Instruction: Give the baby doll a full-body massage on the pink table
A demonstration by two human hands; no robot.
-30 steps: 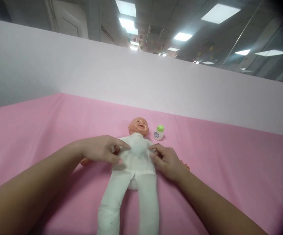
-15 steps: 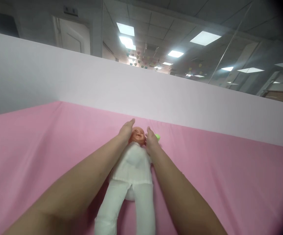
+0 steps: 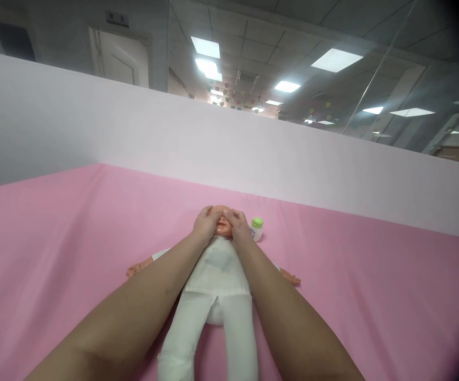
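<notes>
At the far left, a pink cloth [image 3: 55,233] is seen spread below a white wall [image 3: 154,132]; a door [image 3: 124,61] is visible beyond the wall's top edge. One small hand of the doll [image 3: 219,270] is noted on the cloth, its arm stretched out to the left. The left hand [image 3: 205,225] is placed against the left side of the doll's head [image 3: 223,227], curved, with the thumb laid over the upper face. The doll is laid face up on the cloth at the centre, dressed in white, and its legs are cut off by the lower edge of the view. The right hand [image 3: 240,226] is placed against the head's opposite side, bent, with its fingertips brought onto the upper face. Whether the head is pinched by either hand cannot be told, as the undersides are hidden. Just right of the right hand, a clear bottle [image 3: 257,229] with a green cap [image 3: 257,222] is found upright or slightly tilted. Farther right, the doll's other hand is seen on the cloth.
</notes>
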